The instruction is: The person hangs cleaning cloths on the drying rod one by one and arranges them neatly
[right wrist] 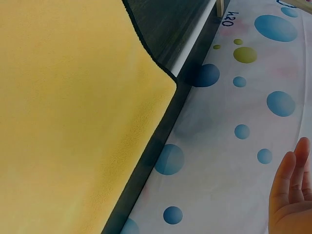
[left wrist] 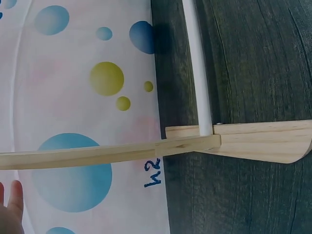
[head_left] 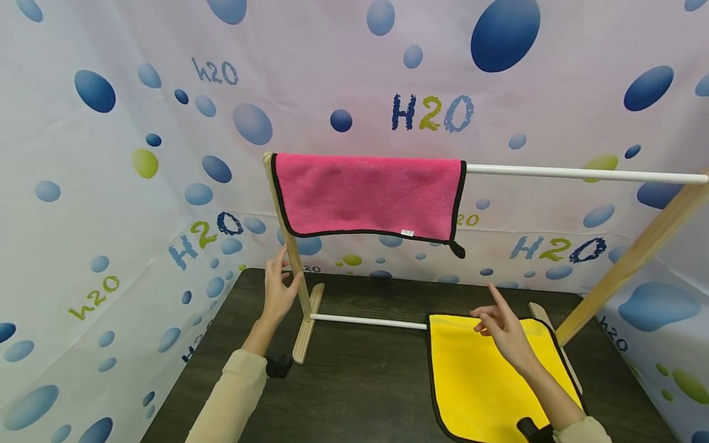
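Note:
A pink towel [head_left: 370, 197] with black edging hangs folded over the white top bar [head_left: 581, 174] of a wooden rack, at its left end. My left hand [head_left: 279, 288] is beside the rack's left post [head_left: 296, 261], thumb and fingers spread and holding nothing. In the left wrist view, fingertips [left wrist: 16, 197] show apart from the post [left wrist: 97, 157]. A yellow towel [head_left: 471, 381] with black edging lies spread over the lower right of the rack. Above it, my right hand [head_left: 503, 329] has its index finger extended, the others loosely bent, with nothing in its grasp.
The rack's lower white bar [head_left: 371, 321] runs from the left foot [head_left: 308, 326] and passes under the yellow towel. A slanted right post [head_left: 626, 258] stands at the right. The dark wood table [head_left: 354, 381] meets a bubble-printed backdrop [head_left: 332, 74] behind and on both sides.

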The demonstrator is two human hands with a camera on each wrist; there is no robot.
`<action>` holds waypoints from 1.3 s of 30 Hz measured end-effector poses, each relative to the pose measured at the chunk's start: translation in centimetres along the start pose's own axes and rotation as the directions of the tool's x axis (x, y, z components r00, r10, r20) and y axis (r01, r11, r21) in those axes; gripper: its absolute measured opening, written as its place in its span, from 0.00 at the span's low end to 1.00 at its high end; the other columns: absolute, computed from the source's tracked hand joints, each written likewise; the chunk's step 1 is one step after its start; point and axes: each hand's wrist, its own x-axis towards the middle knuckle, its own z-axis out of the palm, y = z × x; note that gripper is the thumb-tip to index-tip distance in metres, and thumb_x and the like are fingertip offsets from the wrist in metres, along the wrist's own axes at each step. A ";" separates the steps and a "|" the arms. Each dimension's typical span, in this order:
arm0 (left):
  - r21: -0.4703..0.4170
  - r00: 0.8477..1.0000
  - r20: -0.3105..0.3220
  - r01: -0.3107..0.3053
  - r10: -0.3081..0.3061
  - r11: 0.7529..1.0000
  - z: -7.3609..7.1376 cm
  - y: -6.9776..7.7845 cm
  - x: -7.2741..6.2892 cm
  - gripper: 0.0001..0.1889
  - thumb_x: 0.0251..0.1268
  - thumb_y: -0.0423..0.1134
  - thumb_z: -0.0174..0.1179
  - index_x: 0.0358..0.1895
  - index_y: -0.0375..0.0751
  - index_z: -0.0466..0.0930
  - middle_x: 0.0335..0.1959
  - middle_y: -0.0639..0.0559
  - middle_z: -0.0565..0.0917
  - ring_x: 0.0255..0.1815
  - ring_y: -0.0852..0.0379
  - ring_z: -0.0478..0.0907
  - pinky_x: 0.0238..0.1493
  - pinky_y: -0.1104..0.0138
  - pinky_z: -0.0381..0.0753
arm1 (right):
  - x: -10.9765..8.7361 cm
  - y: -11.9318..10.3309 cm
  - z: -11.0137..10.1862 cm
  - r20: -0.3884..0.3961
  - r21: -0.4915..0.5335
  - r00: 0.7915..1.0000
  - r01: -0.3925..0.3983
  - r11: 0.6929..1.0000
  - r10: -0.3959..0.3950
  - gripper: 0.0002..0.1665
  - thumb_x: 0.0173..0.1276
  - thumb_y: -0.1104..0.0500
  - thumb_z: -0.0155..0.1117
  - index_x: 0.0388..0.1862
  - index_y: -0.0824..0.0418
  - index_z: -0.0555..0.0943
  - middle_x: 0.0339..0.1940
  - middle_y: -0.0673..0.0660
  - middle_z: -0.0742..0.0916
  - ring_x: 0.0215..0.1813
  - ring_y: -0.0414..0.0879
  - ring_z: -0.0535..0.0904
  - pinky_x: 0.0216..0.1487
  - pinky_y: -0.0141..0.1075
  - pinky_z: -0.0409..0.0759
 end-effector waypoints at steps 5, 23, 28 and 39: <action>-0.042 0.999 0.020 0.042 -0.041 0.998 0.3 0.0 -0.1 0.34 0.55 0.24 0.59 0.66 0.32 0.56 0.48 0.29 0.63 0.54 0.36 0.64 0.45 0.41 0.71 | -0.2 0.2 0.0 0.009 0.036 1.000 -0.022 0.999 0.022 0.39 0.70 0.64 0.49 0.74 0.59 0.43 0.38 0.43 0.81 0.29 0.37 0.79 0.35 0.28 0.79; -0.031 0.999 0.040 -0.030 0.031 0.999 0.3 2.4 0.6 0.33 0.52 0.12 0.50 0.64 0.17 0.49 0.56 0.18 0.64 0.48 0.25 0.70 0.38 0.41 0.74 | -1.8 3.0 0.3 0.000 0.050 0.997 -0.075 0.996 0.075 0.37 0.71 0.62 0.49 0.73 0.62 0.45 0.36 0.38 0.80 0.30 0.40 0.80 0.35 0.27 0.79; -0.008 0.997 0.023 -0.069 0.070 0.998 0.9 -0.4 0.3 0.34 0.52 0.11 0.48 0.66 0.21 0.50 0.53 0.21 0.68 0.45 0.30 0.73 0.33 0.46 0.78 | -2.5 4.0 -0.1 -0.003 0.024 0.996 -0.092 0.995 0.092 0.37 0.70 0.61 0.51 0.72 0.63 0.47 0.38 0.56 0.83 0.31 0.43 0.81 0.36 0.27 0.78; 0.058 0.997 0.076 -0.005 0.001 0.998 0.7 -1.4 0.4 0.36 0.53 0.11 0.47 0.68 0.29 0.50 0.52 0.26 0.70 0.50 0.33 0.72 0.39 0.47 0.77 | -4.1 5.9 -1.6 0.023 -0.005 0.980 -0.195 0.981 0.195 0.33 0.71 0.59 0.50 0.70 0.68 0.53 0.41 0.65 0.81 0.32 0.48 0.81 0.35 0.27 0.78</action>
